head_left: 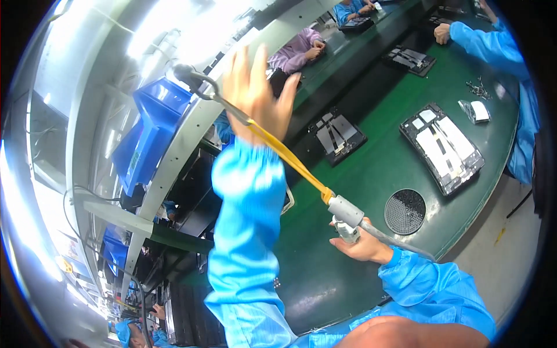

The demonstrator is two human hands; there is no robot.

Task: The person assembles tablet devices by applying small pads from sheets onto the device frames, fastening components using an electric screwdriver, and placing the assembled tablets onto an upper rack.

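Observation:
My left hand is raised at the upper middle, its fingers spread and slightly blurred. Across its palm and wrist runs a yellow strap, hung from a dark hook on the overhead frame. The strap's lower end is fixed to the grey top of a corded electric screwdriver. Low on the right, my right hand is closed around the screwdriver's body; its tip is hidden. To the right of that hand sits a round dark dish of small black screws.
On the green table lie opened tablet-like devices. Loose small parts and a clear bag are at the right. Blue bins stand on the left rack. A co-worker's blue sleeve reaches in.

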